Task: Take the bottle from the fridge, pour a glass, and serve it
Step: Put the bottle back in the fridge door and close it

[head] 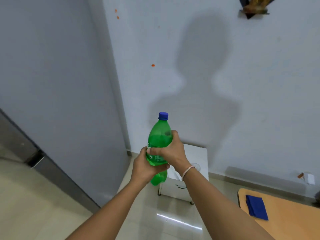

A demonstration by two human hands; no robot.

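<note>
A green plastic bottle (160, 135) with a blue cap (163, 116) is held upright in mid-air at the centre of the head view. My left hand (145, 167) wraps its lower body from the left. My right hand (170, 151) grips its middle from the right, just above the left hand. The cap is on. A clear glass (196, 166) stands on the small white table (199, 153) behind my right wrist, partly hidden. The grey fridge (57, 94) stands at the left with its door closed.
A white wall is straight ahead with my shadow on it. A wooden table (285, 215) with a folded blue cloth (256, 207) sits at the lower right. Glossy floor tiles lie below my arms.
</note>
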